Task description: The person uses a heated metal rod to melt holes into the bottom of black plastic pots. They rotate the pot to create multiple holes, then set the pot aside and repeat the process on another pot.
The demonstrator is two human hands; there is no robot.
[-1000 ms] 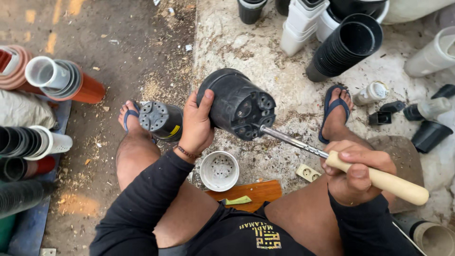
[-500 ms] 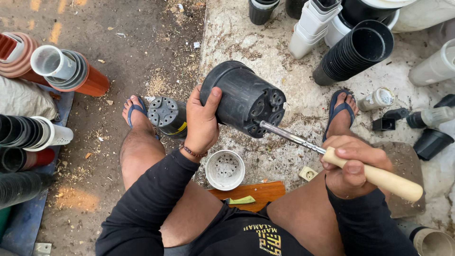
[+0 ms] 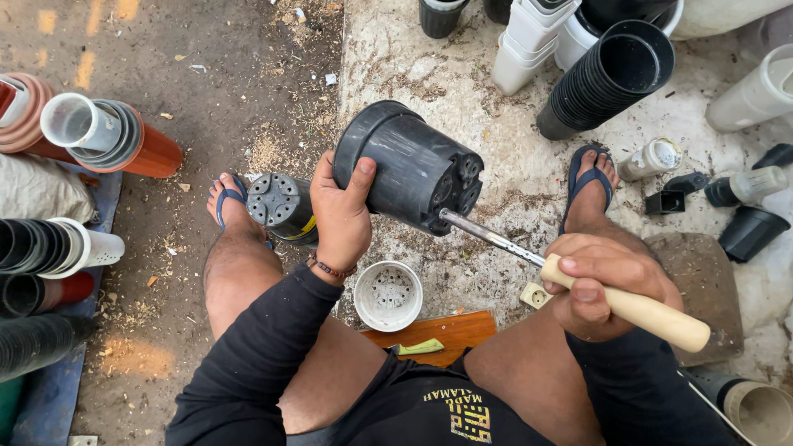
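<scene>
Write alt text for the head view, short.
Seen from above, a seated person's left hand holds a black plastic pot on its side while the right hand grips a wooden-handled metal tool, its tip against the pot's holed base. A small white pot sits between their legs; stacks of black pots lie around.

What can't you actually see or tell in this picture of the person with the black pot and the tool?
Head view only:
- Tool tip: hidden where it meets the black pot base.
- Pot's inside: its mouth faces away.
- Left hand fingers: behind the pot.
- Right hand palm: wrapped round the handle.
- White pot, bottom right: cut by the frame edge.
</scene>
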